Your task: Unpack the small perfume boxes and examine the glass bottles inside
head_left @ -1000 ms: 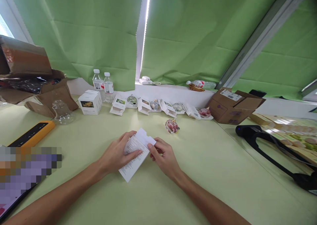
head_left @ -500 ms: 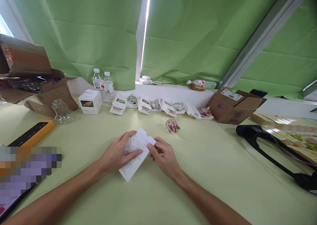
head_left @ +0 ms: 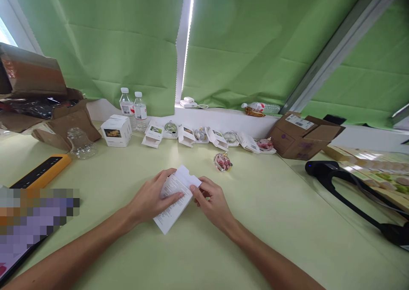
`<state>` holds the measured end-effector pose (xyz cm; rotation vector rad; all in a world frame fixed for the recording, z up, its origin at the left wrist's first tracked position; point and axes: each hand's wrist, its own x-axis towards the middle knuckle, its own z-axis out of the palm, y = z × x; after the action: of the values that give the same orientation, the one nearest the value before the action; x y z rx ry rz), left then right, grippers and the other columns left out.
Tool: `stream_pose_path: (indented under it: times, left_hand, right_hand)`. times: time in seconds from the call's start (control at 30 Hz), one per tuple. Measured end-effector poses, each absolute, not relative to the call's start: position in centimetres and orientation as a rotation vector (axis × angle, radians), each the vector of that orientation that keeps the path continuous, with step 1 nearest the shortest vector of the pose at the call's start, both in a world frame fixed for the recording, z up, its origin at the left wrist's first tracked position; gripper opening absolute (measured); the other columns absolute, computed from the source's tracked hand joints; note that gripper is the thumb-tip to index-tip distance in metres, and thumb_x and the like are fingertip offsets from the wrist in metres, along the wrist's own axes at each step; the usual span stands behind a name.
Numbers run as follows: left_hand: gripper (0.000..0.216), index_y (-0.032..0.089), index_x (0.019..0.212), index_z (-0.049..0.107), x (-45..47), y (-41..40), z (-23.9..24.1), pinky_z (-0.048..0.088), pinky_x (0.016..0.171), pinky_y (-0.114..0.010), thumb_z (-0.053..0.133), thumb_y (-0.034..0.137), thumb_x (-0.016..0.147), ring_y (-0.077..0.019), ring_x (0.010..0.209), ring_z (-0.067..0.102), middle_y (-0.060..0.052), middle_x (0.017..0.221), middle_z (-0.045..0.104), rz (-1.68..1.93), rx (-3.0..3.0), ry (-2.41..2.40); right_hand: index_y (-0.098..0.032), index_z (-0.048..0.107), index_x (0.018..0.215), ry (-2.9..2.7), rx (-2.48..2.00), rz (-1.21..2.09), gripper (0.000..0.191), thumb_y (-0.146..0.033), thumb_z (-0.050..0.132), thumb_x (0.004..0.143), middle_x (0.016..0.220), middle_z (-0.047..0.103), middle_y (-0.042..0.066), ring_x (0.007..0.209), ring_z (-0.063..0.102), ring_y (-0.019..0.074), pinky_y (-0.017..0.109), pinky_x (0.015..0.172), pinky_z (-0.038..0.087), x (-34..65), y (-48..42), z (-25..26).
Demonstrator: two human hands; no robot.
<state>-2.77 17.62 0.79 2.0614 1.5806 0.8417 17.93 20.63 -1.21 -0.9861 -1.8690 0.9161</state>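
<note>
A small white cardboard box (head_left: 171, 215) with printed text is held tilted above the table, its notched top flap (head_left: 184, 175) sticking out at the far end. My left hand (head_left: 153, 198) is closed around the box's left side, thumb lying across the printed face. With thumb and fingers, my right hand (head_left: 211, 200) pinches the right corner by the flap. Beyond my right hand, a clear round ornament (head_left: 223, 162) with a gold cap and reddish filling lies on the table.
Along the back stand open white boxes (head_left: 154, 133) with ornaments beside them, a closed white box (head_left: 116, 131) and two water bottles (head_left: 140, 111). A clear plastic jar (head_left: 80, 145) and an orange power strip (head_left: 41, 170) are left. A cardboard box (head_left: 292, 139) and black stand (head_left: 345, 200) are right.
</note>
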Motion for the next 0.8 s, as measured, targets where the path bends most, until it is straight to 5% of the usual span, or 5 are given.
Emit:
stream_pose_path:
  times: [0.8]
  left_hand:
    - [0.058, 0.025, 0.131, 0.043, -2.77, 17.71, 0.56, 0.050, 0.088, -0.036, 0.052, 0.056, 0.083, -0.0261, 0.112, 0.058, -0.007, 0.129, 0.057, 0.852, 2.044, 1.591]
  right_hand:
    - [-0.018, 0.061, 0.070, -1.900, -0.992, 0.912, 0.040, -0.049, 0.046, 0.091, 0.080, 0.053, 0.004, 0.059, 0.049, 0.0119, 0.024, 0.049, 0.046, 18.00, 20.75, -1.17]
